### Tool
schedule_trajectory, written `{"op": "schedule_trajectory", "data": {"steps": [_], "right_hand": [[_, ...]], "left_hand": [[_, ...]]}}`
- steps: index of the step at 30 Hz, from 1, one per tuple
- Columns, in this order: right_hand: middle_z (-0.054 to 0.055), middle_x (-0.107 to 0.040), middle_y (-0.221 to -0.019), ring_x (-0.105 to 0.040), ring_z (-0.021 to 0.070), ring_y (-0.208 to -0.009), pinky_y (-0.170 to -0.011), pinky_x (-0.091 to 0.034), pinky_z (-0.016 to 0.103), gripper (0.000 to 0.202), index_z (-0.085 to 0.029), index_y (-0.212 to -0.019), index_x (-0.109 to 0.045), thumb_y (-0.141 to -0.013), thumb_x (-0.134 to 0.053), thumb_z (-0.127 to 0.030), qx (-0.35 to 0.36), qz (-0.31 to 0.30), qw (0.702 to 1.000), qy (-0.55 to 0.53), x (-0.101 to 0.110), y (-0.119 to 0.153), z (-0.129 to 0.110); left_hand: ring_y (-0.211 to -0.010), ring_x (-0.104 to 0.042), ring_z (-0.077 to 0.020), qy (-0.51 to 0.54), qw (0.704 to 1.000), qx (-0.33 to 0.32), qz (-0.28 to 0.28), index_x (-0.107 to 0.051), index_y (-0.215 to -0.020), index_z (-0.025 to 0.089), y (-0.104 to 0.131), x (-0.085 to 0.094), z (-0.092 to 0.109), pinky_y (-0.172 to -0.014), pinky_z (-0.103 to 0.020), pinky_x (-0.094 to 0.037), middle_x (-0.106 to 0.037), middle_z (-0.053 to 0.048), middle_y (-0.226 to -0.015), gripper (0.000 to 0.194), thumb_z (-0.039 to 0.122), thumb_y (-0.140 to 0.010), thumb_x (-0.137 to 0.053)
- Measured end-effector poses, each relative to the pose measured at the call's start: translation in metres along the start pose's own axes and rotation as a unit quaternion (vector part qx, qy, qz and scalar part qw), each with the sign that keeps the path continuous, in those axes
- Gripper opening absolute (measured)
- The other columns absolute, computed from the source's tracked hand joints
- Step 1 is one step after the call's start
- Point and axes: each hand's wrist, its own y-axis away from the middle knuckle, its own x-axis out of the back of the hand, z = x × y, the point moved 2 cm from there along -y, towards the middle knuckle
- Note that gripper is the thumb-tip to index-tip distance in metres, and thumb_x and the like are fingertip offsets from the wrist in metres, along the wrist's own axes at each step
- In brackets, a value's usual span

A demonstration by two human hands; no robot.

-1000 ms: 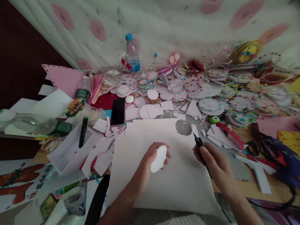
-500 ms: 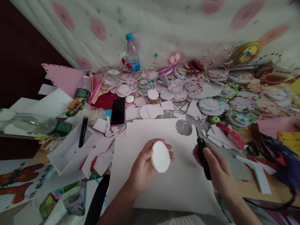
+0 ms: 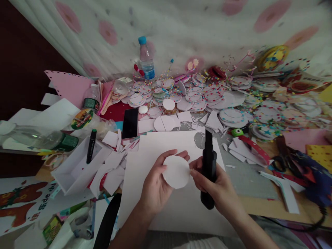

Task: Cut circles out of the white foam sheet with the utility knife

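left hand [image 3: 158, 185] cradles a white disc [image 3: 176, 172]; right hand [image 3: 219, 185] grips a black cutter [image 3: 208, 169].
a careless turn of the cutter could nick the nearby fingers or disc.

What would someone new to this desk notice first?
Probably the white disc in the left hand, beside the black cutter in the right hand, both above a big white sheet. Behind them, dotted round pieces crowd the desk below the flowered curtain.
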Motion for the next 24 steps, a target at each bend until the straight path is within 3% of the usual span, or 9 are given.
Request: {"op": "schedule_trajectory", "data": {"steps": [5,9,12,17,20,22,24], "right_hand": [[0.000,-0.057,-0.084,-0.041,0.0072,-0.054,-0.043,-0.035,0.021,0.033,-0.022,-0.086,-0.048,-0.077,-0.073,-0.041,0.011,0.020,1.000,-0.002,0.000,0.000,-0.002],[0.001,-0.057,-0.091,-0.041,0.0053,-0.052,-0.042,-0.034,0.021,0.030,-0.022,-0.088,-0.047,-0.079,-0.072,-0.037,0.026,0.030,0.998,-0.054,0.000,0.000,-0.001],[0.001,-0.055,-0.092,-0.042,0.0046,-0.051,-0.042,-0.036,0.020,0.029,-0.022,-0.088,-0.047,-0.081,-0.070,-0.038,0.029,0.022,0.997,-0.069,-0.001,0.001,-0.002],[-0.001,-0.053,-0.082,-0.047,0.0084,-0.056,-0.048,-0.043,0.021,0.029,-0.022,-0.085,-0.048,-0.081,-0.069,-0.041,0.051,-0.016,0.999,-0.001,-0.005,0.004,-0.010],[0.000,-0.054,-0.076,-0.053,0.0125,-0.066,-0.058,-0.049,0.023,0.027,-0.021,-0.081,-0.050,-0.081,-0.069,-0.042,0.097,-0.027,0.994,0.048,-0.009,0.003,-0.016],[-0.001,-0.055,-0.074,-0.052,0.0118,-0.062,-0.056,-0.048,0.023,0.026,-0.022,-0.082,-0.050,-0.084,-0.065,-0.042,0.090,-0.045,0.994,0.039,-0.009,0.001,-0.017],[-0.001,-0.055,-0.075,-0.047,0.0096,-0.055,-0.050,-0.044,0.023,0.024,-0.022,-0.086,-0.050,-0.088,-0.060,-0.044,0.068,-0.066,0.995,0.010,-0.007,0.000,-0.016]], "left_hand": [[-0.128,-0.051,-0.0264,-0.170,0.984,-0.047,-0.004,-0.056,-0.120,0.021,0.001,0.001,-0.002,-0.106,-0.039,-0.039,-0.058,-0.010,-0.136,0.030,0.026,-0.090,-0.058],[-0.120,-0.055,-0.0228,-0.358,0.925,-0.115,0.046,-0.053,-0.123,0.023,0.002,0.006,-0.005,-0.103,-0.035,-0.040,-0.060,-0.009,-0.128,0.034,0.032,-0.091,-0.059],[-0.123,-0.050,-0.0237,-0.433,0.895,-0.101,0.042,-0.047,-0.131,0.024,0.005,0.011,-0.009,-0.102,-0.035,-0.039,-0.051,-0.009,-0.137,0.043,0.037,-0.092,-0.057],[-0.122,-0.047,-0.0270,-0.432,0.899,-0.023,-0.065,-0.034,-0.138,0.023,0.009,0.009,-0.012,-0.103,-0.040,-0.037,-0.047,-0.011,-0.135,0.068,0.042,-0.082,-0.068],[-0.113,-0.050,-0.0227,-0.406,0.907,-0.006,-0.108,-0.043,-0.126,0.022,0.006,0.000,-0.010,-0.097,-0.036,-0.040,-0.053,-0.008,-0.121,0.047,0.039,-0.087,-0.062],[-0.102,-0.053,-0.0189,-0.384,0.915,0.006,-0.126,-0.049,-0.118,0.020,0.003,-0.005,-0.009,-0.090,-0.031,-0.042,-0.055,-0.006,-0.109,0.032,0.039,-0.092,-0.055],[-0.085,-0.053,-0.0154,-0.361,0.924,0.022,-0.124,-0.050,-0.115,0.019,0.001,-0.008,-0.008,-0.078,-0.028,-0.043,-0.057,-0.003,-0.092,0.029,0.040,-0.095,-0.049]]}}
